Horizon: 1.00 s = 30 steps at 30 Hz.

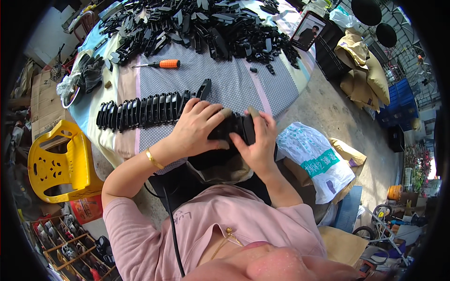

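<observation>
My left hand point(197, 129) and my right hand point(258, 140) come together at the near edge of the table. Between them they grip a stack of black plastic pieces point(226, 130), partly hidden by my fingers. Some fingertips wear tan covers. To the left of my hands a row of similar black plastic pieces point(140, 111) stands side by side on the dotted cloth. One black piece point(204, 89) leans outward at the row's right end, just beyond my left hand. Below the stack an open brown bag point(220, 175) lies at my lap.
A large heap of loose black parts point(201, 30) covers the table's far side. On the tablecloth point(220, 77) lie an orange-handled screwdriver point(168, 63) and dark gloves point(90, 72). A phone point(308, 30) is propped far right. A yellow chair point(61, 161) stands left; a white sack point(316, 159) lies right.
</observation>
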Each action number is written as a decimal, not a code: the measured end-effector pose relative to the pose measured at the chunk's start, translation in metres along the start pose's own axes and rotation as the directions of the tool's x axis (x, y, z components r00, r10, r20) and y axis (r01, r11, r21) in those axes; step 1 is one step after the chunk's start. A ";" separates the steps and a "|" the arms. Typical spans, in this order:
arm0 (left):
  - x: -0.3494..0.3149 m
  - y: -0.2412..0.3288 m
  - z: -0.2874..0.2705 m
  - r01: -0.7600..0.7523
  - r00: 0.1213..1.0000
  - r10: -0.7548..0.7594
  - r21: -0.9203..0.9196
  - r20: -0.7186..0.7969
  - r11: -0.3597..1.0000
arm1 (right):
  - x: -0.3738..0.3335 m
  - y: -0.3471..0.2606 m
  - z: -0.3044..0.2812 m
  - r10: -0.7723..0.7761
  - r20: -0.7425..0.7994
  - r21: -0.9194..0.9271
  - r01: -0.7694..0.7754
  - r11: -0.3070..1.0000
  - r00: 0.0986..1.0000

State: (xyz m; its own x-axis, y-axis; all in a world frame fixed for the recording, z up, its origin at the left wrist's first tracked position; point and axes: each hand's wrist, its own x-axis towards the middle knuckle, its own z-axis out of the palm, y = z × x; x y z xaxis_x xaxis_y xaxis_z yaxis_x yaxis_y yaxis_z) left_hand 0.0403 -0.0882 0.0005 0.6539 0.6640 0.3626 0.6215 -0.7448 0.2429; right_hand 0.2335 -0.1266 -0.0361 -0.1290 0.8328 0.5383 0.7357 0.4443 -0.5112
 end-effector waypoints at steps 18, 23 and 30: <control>-0.033 0.027 0.043 -0.589 0.806 0.581 0.247 0.112 0.770 | -0.068 0.012 0.025 -0.010 0.044 0.265 -0.002 0.964 0.999; -0.035 0.029 0.068 -0.603 0.795 0.526 0.486 0.302 0.632 | -0.066 0.016 0.028 0.083 0.263 0.250 -0.151 0.956 0.961; -0.031 0.018 -0.003 -0.484 0.875 0.482 0.075 0.050 0.872 | -0.043 0.020 -0.001 0.032 0.272 0.295 -0.115 0.949 0.962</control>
State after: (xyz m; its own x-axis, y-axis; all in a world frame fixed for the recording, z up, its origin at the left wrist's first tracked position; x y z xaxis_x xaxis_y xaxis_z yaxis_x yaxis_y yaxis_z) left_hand 0.0304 -0.1224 -0.0034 0.8930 0.2253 0.3897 0.2575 -0.9658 -0.0316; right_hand 0.2539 -0.1540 -0.0690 -0.2811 0.9052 0.3188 0.5166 0.4227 -0.7446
